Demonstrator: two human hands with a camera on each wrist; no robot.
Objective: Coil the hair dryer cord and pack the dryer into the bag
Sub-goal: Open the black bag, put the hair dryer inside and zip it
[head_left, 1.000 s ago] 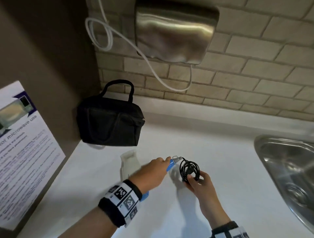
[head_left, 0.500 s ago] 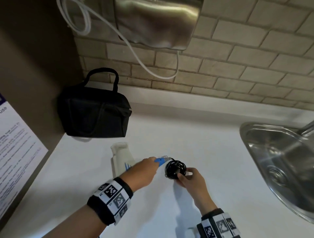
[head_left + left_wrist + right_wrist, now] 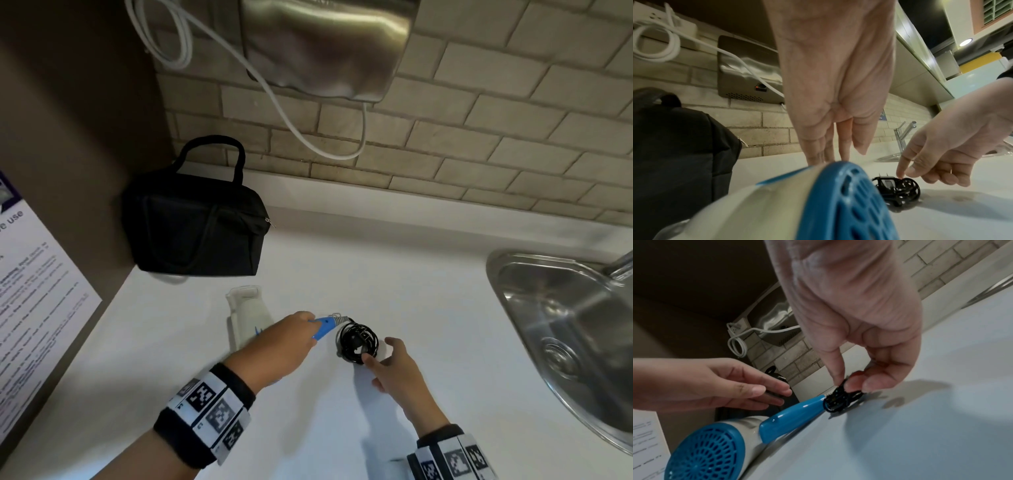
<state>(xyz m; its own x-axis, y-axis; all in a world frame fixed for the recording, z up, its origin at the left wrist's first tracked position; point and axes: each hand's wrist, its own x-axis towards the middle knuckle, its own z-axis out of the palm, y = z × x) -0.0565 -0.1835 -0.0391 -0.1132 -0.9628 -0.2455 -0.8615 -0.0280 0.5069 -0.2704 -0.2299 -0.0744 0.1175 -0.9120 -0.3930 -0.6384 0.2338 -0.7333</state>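
The hair dryer [image 3: 247,310] lies on the white counter [image 3: 394,281], with a white body, a blue rear grille [image 3: 849,203] and a blue handle [image 3: 793,413]. Its black cord is wound into a small coil [image 3: 357,342] that rests on the counter at the handle's end. My right hand [image 3: 383,356] pinches the coil's near edge between thumb and fingertips [image 3: 838,381]. My left hand [image 3: 291,339] hovers over the handle with straight fingers [image 3: 760,389] and grips nothing. The black bag [image 3: 195,229] stands zipped in the back left corner.
A steel sink [image 3: 565,329] with a faucet [image 3: 620,269] takes up the right side. A metal hand dryer [image 3: 329,44] and a white cable [image 3: 274,99] hang on the brick wall above. A brown side panel with a printed notice [image 3: 30,301] closes the left.
The cord bundle, held up as a looser loop a second ago, now lies on the counter as a tight coil. My right hand has eased back to its edge.
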